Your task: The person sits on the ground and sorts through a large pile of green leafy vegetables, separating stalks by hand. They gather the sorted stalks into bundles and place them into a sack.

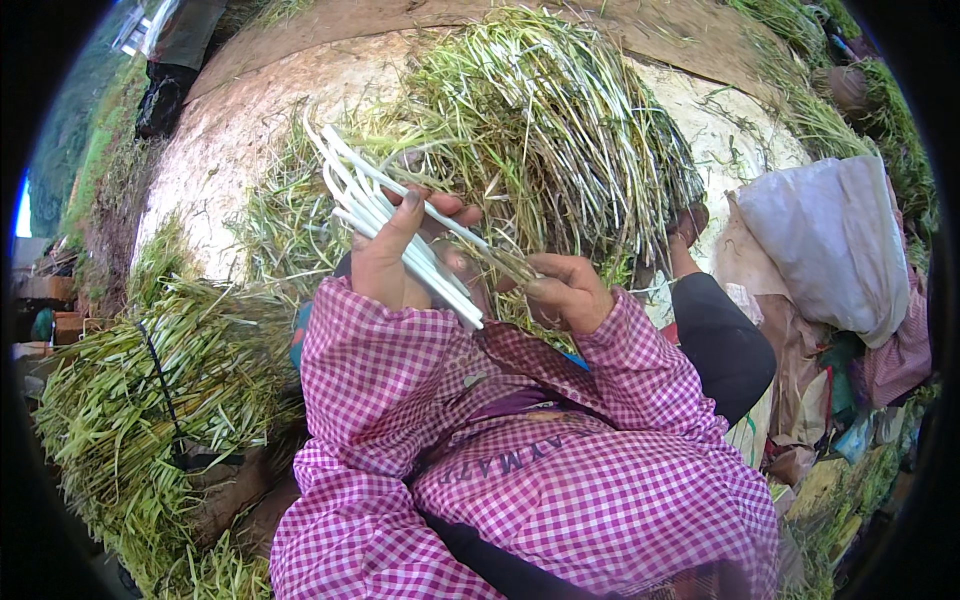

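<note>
My left hand (397, 251) holds a small bundle of pale, peeled plant stems (435, 266), its thumb across them and their white ends pointing down toward my lap. Close on its right, my right hand (566, 289) pinches thin, brownish leafy strands at the end of one stem. Both sleeves are of pink and white checked cloth. Beyond the hands lies a large heap of long green and white stalks (570, 135), their darker root ends toward the right. Loose green and yellowish peelings (289, 210) are strewn between the heap and my left hand.
At the left stands a big bundle of green stalks (202, 375) tied with a dark cord. A white sack (832, 240) lies at the right beside cloths and bags. A light sheet (217, 165) covers the ground, with brown boards (322, 26) beyond it.
</note>
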`<state>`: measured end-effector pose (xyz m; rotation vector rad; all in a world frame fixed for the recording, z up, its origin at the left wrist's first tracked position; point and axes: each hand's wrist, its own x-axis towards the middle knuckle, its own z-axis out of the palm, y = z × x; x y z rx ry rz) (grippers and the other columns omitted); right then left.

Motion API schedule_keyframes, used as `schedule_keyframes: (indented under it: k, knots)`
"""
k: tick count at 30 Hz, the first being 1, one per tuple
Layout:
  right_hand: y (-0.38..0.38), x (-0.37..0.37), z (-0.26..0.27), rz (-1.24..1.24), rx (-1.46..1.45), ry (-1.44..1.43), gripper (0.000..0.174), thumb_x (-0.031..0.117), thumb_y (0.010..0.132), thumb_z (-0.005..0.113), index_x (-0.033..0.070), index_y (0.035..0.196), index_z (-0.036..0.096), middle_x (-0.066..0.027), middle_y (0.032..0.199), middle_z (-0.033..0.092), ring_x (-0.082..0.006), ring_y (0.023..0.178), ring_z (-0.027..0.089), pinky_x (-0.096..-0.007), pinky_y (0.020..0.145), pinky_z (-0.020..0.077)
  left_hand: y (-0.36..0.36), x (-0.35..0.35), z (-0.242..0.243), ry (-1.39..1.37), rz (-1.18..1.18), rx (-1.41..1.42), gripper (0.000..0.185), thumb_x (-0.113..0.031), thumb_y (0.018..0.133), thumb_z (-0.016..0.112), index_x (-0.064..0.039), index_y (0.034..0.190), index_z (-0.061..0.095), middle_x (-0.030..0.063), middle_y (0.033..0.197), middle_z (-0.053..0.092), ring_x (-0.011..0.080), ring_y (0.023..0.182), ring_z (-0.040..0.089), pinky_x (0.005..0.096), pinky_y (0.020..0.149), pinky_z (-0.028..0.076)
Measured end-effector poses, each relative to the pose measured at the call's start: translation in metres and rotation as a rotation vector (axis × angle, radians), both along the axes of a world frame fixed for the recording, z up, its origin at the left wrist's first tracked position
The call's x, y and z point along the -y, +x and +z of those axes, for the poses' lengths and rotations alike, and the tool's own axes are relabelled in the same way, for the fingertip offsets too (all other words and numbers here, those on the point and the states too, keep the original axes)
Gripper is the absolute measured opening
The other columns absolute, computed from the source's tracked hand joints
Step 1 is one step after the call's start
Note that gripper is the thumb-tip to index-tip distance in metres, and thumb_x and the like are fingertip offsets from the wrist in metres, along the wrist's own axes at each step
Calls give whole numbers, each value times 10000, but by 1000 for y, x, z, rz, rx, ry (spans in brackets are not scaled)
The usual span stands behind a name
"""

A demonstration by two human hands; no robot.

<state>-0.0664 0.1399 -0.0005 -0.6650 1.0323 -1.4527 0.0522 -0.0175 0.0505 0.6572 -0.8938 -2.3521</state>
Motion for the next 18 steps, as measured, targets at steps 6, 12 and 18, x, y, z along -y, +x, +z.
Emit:
schedule_keyframes:
  k: [6, 12, 18]
  knots:
    - [-6, -12, -27, -143, -83, 152, 302, 169, 789, 560, -63, 977, 600, -13, 542, 507, -65, 419, 411, -208, 403, 313, -5, 29, 1, -123, 341, 22, 118, -63, 871, 506, -16, 927, 413, 127, 763, 552, 233, 665, 567, 241, 396, 438]
    - [-40, -27, -120, -281, -376, 588, 223, 165, 842, 558, -8, 963, 629, -48, 630, 577, -78, 490, 444, -229, 440, 371, 14, 87, 18, -221, 367, -81, 154, -99, 867, 551, -66, 934, 415, 95, 802, 547, 208, 721, 548, 250, 451, 413]
    - [-52, -41, -165, 344, -1002, 1134, 382, 341, 887, 481, 64, 1137, 566, -182, 1085, 578, -293, 974, 557, -435, 911, 428, 5, 89, 25, -222, 380, -82, 164, -90, 868, 549, -102, 918, 394, 91, 799, 550, 222, 722, 559, 265, 439, 403]
